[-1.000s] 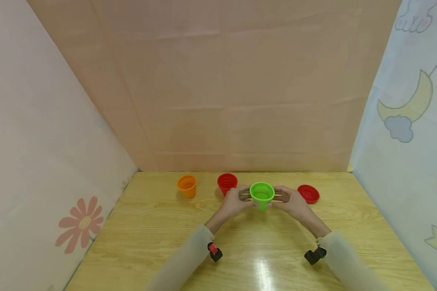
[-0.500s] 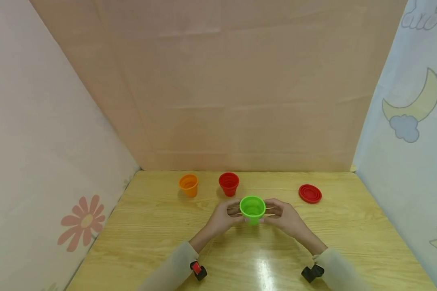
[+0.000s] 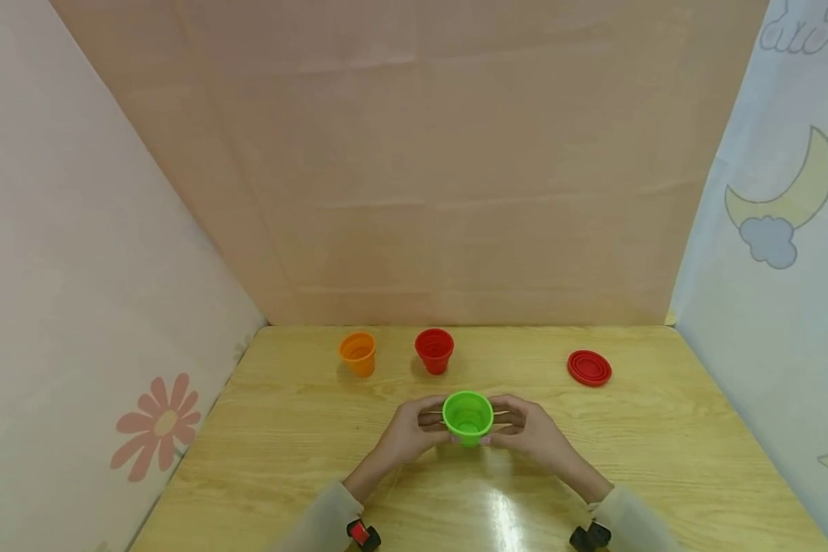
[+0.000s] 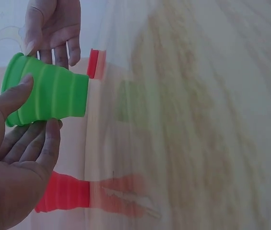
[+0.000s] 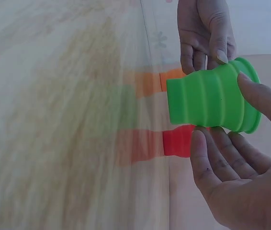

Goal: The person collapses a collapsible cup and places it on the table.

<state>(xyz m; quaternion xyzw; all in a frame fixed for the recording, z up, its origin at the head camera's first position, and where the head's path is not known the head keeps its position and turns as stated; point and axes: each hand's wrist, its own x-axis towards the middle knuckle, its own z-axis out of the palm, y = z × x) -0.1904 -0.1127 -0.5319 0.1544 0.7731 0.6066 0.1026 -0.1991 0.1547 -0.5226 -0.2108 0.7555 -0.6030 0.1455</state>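
Observation:
A green collapsible cup (image 3: 468, 414), drawn out to full height with ringed walls, is held upright between both hands, mouth up. My left hand (image 3: 410, 433) grips its left side, thumb on the near wall and fingers behind. From the right, my right hand (image 3: 527, 433) grips it the same way. In the left wrist view, the green cup (image 4: 47, 91) has its base above the tabletop, with a reflection showing apart from it. The right wrist view shows the thumb and fingers around the green cup (image 5: 212, 98).
Behind the hands stand an orange cup (image 3: 357, 354) and a red cup (image 3: 434, 351), both extended. A flattened red cup (image 3: 589, 368) lies at the right rear. The wooden table (image 3: 262, 445) meets a beige back wall and patterned side walls.
Both hands have brought the green cup nearer to the person and slightly left, away from the red cup. The grip is unchanged, and the other cups have stayed in place.

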